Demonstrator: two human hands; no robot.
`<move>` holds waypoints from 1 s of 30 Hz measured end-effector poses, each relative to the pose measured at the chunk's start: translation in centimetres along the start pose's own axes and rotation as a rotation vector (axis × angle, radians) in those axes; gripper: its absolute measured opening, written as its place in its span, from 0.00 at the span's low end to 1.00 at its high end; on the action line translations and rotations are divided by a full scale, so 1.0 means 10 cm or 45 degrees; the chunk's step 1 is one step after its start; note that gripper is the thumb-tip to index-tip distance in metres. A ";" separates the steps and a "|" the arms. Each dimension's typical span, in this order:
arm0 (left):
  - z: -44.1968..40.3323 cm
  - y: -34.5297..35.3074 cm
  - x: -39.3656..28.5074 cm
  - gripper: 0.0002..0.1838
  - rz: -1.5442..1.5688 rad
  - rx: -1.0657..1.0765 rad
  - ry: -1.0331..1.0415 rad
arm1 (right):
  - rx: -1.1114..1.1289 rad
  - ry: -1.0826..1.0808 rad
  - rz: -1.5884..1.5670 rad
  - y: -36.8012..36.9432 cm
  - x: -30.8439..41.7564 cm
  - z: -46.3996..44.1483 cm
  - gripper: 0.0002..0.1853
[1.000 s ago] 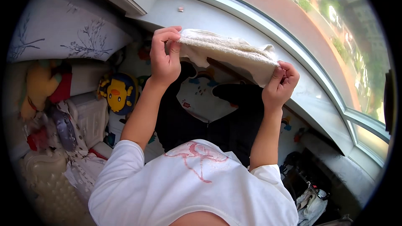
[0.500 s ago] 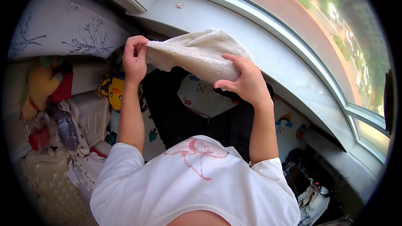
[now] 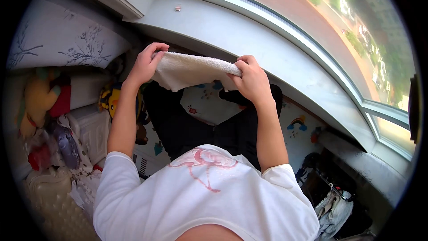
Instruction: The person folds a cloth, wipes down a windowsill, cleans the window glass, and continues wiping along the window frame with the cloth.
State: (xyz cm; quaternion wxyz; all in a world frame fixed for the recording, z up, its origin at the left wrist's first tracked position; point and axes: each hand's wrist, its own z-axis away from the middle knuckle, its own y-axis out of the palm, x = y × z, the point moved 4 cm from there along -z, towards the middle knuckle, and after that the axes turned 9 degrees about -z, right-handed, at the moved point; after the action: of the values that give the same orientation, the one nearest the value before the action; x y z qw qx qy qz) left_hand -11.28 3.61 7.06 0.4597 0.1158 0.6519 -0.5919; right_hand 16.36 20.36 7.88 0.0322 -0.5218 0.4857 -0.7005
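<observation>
A cream terry towel (image 3: 191, 69) is stretched between my two hands, in front of the window sill and above my dark-trousered legs. My left hand (image 3: 149, 62) pinches its left corner, fingers bent over the edge. At the other end, my right hand (image 3: 252, 78) grips the right corner with fingers curled round it. The top edge runs nearly straight between them, and the rest hangs down loosely. What lies behind the hanging cloth is partly hidden.
The white window sill (image 3: 223, 22) runs along the front and right, with a small pinkish object (image 3: 178, 8) on it. Soft toys (image 3: 40, 98) and a tufted cream headboard (image 3: 55, 196) stand at left. A patterned mat (image 3: 209, 102) covers the floor. Bags (image 3: 334, 209) lie at lower right.
My right hand has gone from open fingers against the towel to gripping its corner. The towel has come down from over the sill's edge, its top edge now pulled straighter.
</observation>
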 end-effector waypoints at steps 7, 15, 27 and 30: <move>-0.17 0.14 -0.28 0.24 -0.243 0.369 -0.019 | 0.059 0.153 -0.148 -0.07 -0.09 0.10 0.12; -0.24 -0.47 -1.36 0.27 -0.344 0.434 0.363 | -0.001 0.097 -0.471 -1.04 0.32 0.09 0.13; -0.37 -0.79 -2.36 0.19 -0.414 -0.559 1.119 | -0.685 -0.419 -0.152 -2.05 0.74 0.09 0.14; -0.41 -0.40 -1.96 0.19 -0.443 -0.397 1.037 | -0.475 -0.327 -0.120 -1.74 0.41 0.12 0.14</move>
State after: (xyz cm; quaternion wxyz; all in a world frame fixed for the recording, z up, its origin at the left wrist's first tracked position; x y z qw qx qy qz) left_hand -5.20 13.79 23.65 0.0725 0.1572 0.8701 -0.4614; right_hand 23.44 26.42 23.17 -0.0360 -0.6255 0.5740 -0.5272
